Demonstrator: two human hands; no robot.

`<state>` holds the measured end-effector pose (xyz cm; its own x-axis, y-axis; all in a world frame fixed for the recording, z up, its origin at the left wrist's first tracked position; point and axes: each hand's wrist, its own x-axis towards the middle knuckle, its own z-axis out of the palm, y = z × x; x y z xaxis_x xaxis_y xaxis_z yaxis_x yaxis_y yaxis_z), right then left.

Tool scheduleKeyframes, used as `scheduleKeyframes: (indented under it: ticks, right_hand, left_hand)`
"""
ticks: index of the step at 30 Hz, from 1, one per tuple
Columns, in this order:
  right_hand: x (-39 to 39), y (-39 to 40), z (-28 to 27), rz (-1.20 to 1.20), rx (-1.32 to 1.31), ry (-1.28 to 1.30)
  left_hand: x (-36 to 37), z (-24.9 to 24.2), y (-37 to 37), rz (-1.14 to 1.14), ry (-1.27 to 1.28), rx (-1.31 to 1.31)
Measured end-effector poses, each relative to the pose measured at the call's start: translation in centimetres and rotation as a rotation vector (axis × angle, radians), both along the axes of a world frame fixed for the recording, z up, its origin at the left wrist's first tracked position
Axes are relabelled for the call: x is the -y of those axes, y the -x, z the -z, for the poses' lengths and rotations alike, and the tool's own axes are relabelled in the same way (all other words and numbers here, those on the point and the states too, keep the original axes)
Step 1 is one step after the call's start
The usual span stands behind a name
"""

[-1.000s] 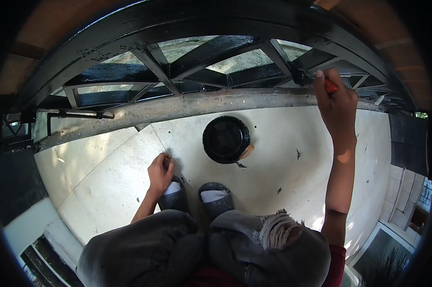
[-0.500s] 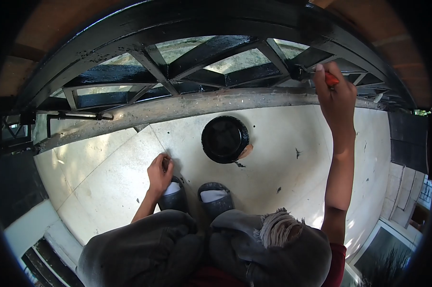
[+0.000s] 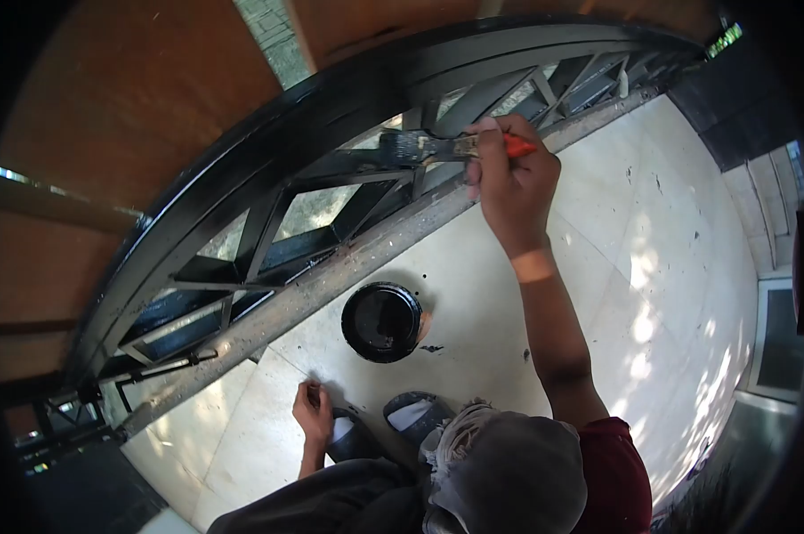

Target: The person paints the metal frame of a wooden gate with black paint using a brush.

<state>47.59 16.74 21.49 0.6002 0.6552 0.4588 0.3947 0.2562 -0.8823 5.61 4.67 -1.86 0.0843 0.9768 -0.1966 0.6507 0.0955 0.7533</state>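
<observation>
My right hand (image 3: pixel 519 191) grips a paintbrush (image 3: pixel 406 147) by its orange-red handle. Dark, paint-coated bristles point left and overlap the bars of a black metal gate (image 3: pixel 348 84). Wet paint shines on parts of the frame and its crossed bars. Low beside my shoe, my left hand (image 3: pixel 313 413) is curled into a loose fist, and nothing shows in its fingers. A round black paint container (image 3: pixel 352 331) stands on the floor between my hands, with dark paint inside.
Pale floor tiles (image 3: pixel 589 294) carry small dark paint spots. A concrete sill (image 3: pixel 326 280) runs under the gate, and brown panels (image 3: pixel 135 107) rise behind it. My dark shoes (image 3: pixel 420 414) are just below the container. Dark panels (image 3: pixel 731 111) stand at the far right.
My view has turned, so the gate now slants up to the right. My right hand has carried the brush leftward along the gate, and its bristles now show. My left hand stays low.
</observation>
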Motion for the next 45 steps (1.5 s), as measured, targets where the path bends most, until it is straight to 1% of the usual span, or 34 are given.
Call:
scheduleKeyframes:
  ticks: [1,3,4,6,7,9,10,11,13,15,17,18,19,21,22,23,25,27,29,31,33,34,35,37,38,39,41,43,45]
  right_hand:
    - [0.0,0.4,-0.3,-0.038,-0.125,-0.041]
    - [-0.3,0.4,0.8,-0.092,-0.044,0.017]
    - [-0.3,-0.1,1.2,-0.080,-0.051,0.001]
    - [-0.5,-1.3,1.6,-0.009,0.374,-0.054]
    - [-0.3,-1.3,1.3,-0.003,0.371,-0.066]
    - [0.9,-0.4,0.5,0.007,0.078,-0.037]
    - [1.5,0.3,-0.2,-0.066,-0.104,-0.018]
    - [1.4,0.2,0.7,-0.064,-0.110,-0.022]
    - [1.0,0.1,3.0,-0.060,0.110,-0.073]
    - [0.8,-0.6,3.2,-0.037,0.109,-0.063]
    - [1.0,-0.3,2.1,0.067,0.209,-0.184]
    - [1.5,0.2,1.4,0.011,0.111,-0.144]
    - [1.3,0.5,1.8,0.012,0.104,-0.142]
    - [0.4,1.0,3.3,0.006,0.314,-0.205]
    - [0.5,0.7,4.1,0.015,0.367,-0.159]
    - [0.7,0.2,4.4,0.011,0.368,-0.169]
    - [1.1,-0.4,4.4,0.067,0.377,-0.106]
    - [1.2,0.2,3.9,0.078,0.366,-0.137]
    - [1.1,1.0,3.8,0.041,0.412,-0.246]
    - [0.9,0.6,4.6,0.051,0.440,-0.225]
    - [1.5,-0.7,5.0,0.071,0.483,-0.048]
    - [1.9,-0.6,4.1,0.087,0.495,-0.097]
    - [2.1,-0.1,4.0,0.086,0.494,-0.091]
    - [2.1,1.0,3.8,0.085,0.482,-0.281]
    - [1.9,1.0,5.0,0.074,0.540,-0.209]
    - [2.0,0.7,5.1,0.072,0.541,-0.212]
    - [1.9,0.2,4.6,0.119,0.518,-0.081]
    - [2.1,0.7,4.1,0.126,0.519,-0.101]
    - [1.5,1.4,3.9,0.103,0.578,-0.271]
  left_hand:
    - [0.0,0.2,0.0,-0.003,-0.011,0.009]
    - [-0.1,-0.5,-0.5,0.000,0.001,-0.017]
    - [-0.1,-0.4,-0.5,-0.005,0.010,-0.031]
    - [-0.1,-0.4,-0.5,-0.004,0.001,-0.035]
    - [-0.1,-0.6,-0.8,-0.005,0.003,-0.036]
    - [-0.1,-0.7,-0.8,0.002,-0.012,-0.046]
    - [-0.1,-0.7,-0.9,0.003,-0.015,-0.051]
    - [-0.1,-0.8,-1.0,0.004,-0.019,-0.057]
    - [-0.1,-0.8,-1.0,0.003,-0.016,-0.061]
    - [0.0,-0.5,-0.8,0.008,-0.022,-0.067]
    - [-0.1,-0.2,-0.7,0.020,-0.022,-0.082]
    - [-0.1,0.0,-0.7,0.018,-0.037,-0.074]
    - [0.0,0.0,-0.7,0.014,-0.052,-0.065]
    - [0.1,-0.2,-0.8,0.009,-0.028,-0.066]
    - [0.0,-0.3,-0.8,0.003,-0.006,-0.061]
    - [-0.1,-0.1,-0.7,-0.003,-0.015,-0.060]
    - [-0.1,0.1,-0.7,0.017,-0.056,-0.073]
    - [-0.2,-0.1,-0.8,0.009,-0.030,-0.077]
    - [0.0,-0.4,-0.8,-0.004,-0.009,-0.079]
    - [-0.1,-0.3,-0.8,0.011,-0.035,-0.086]
    - [-0.1,-0.1,-0.7,0.010,-0.038,-0.082]
    - [-0.1,-0.2,-0.7,0.014,-0.035,-0.081]
    - [0.0,-0.3,-0.7,0.015,-0.028,-0.082]
    - [-0.1,-0.6,-0.9,0.004,-0.008,-0.065]
    - [-0.1,-0.8,-1.0,0.002,-0.009,-0.064]
    - [-0.1,-1.0,-1.1,0.009,-0.018,-0.066]
    - [-0.4,-0.9,-1.3,0.017,-0.031,-0.066]
    - [-0.2,-0.8,-0.9,0.023,-0.028,-0.060]
    - [-0.1,-0.5,-0.8,0.022,-0.028,-0.073]
